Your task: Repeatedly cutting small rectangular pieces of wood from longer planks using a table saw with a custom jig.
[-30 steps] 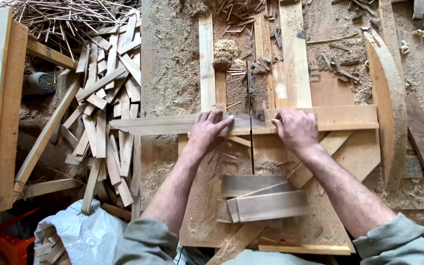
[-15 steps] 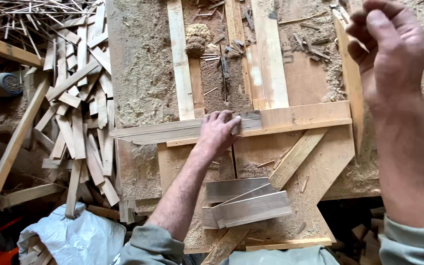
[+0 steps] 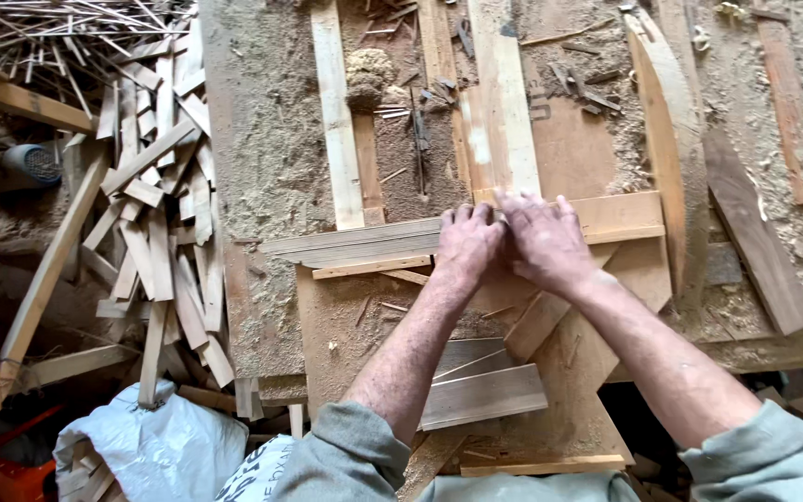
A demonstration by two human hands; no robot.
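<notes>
My left hand (image 3: 466, 244) and my right hand (image 3: 545, 240) lie side by side, palms down, on a stack of thin wooden slats (image 3: 355, 245) that runs crosswise over the sawdust-covered workbench (image 3: 262, 158). Both hands press flat near the stack's middle, fingers pointing away from me, thumbs almost touching. The slats stretch left past my left hand and continue right as a paler board (image 3: 620, 216). Closer to me, between my forearms, rest a few short grey planks (image 3: 480, 390).
A heap of short wood offcuts (image 3: 155, 232) lies left of the bench, with thin sticks (image 3: 58, 23) behind it. Long upright boards (image 3: 338, 121) cross the bench top. A curved wooden piece (image 3: 666, 139) stands at right. A white sack (image 3: 155, 451) sits at lower left.
My right hand, raised at the upper right half a second ago, has come down onto the slats beside my left hand. A second ago the hands rested further apart.
</notes>
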